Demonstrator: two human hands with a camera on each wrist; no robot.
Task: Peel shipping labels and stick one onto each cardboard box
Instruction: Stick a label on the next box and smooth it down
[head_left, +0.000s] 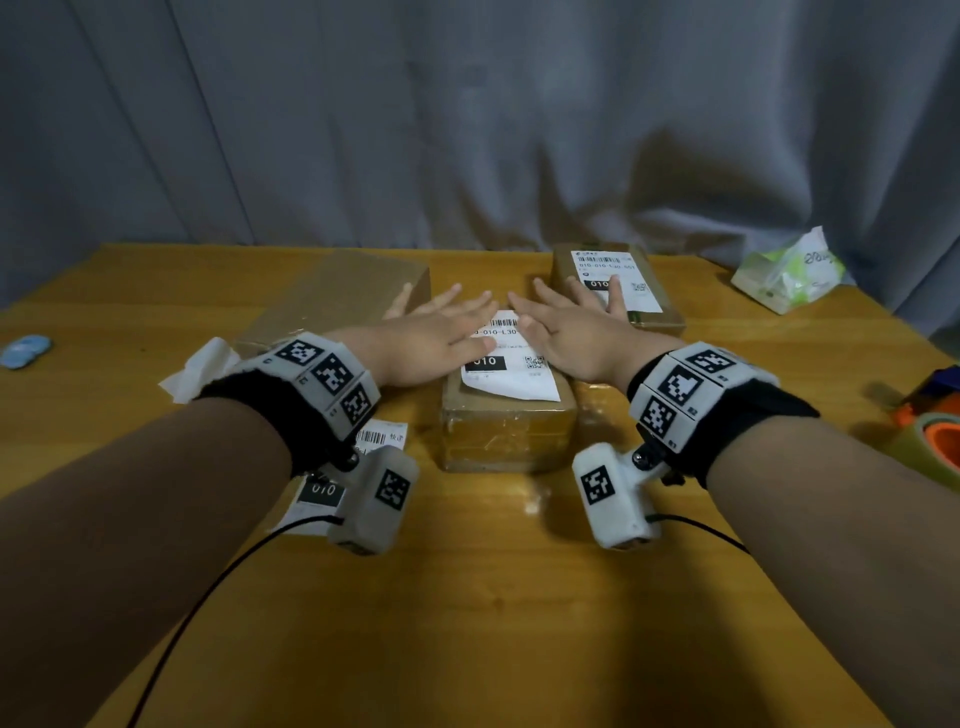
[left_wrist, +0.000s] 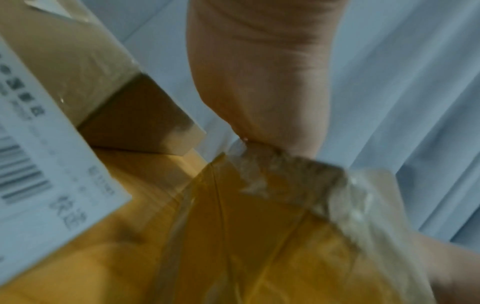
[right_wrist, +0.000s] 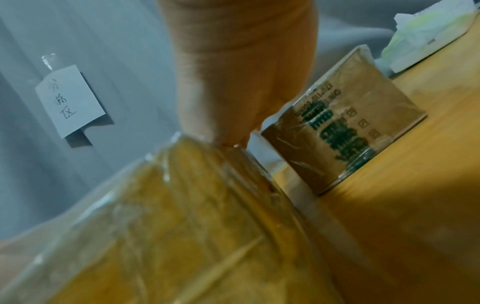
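A taped cardboard box (head_left: 509, 431) sits mid-table with a white shipping label (head_left: 511, 364) on its top. My left hand (head_left: 441, 332) and right hand (head_left: 561, 327) both lie flat on that label, fingers straight and spread, left on its left part and right on its right part. In the wrist views only the heel of each palm (left_wrist: 259, 82) (right_wrist: 239, 82) shows, pressed on the box's taped edge (left_wrist: 259, 226) (right_wrist: 182, 226). A bare box (head_left: 337, 296) lies at back left. A labelled box (head_left: 649, 312) stands at back right.
Spare labels (head_left: 322, 491) lie under my left wrist, beside crumpled white backing paper (head_left: 202, 364). A tape roll (head_left: 935, 436) sits at the right edge, a tissue pack (head_left: 789, 270) at back right, a blue object (head_left: 26, 348) far left. A grey curtain (head_left: 467, 130) hangs behind.
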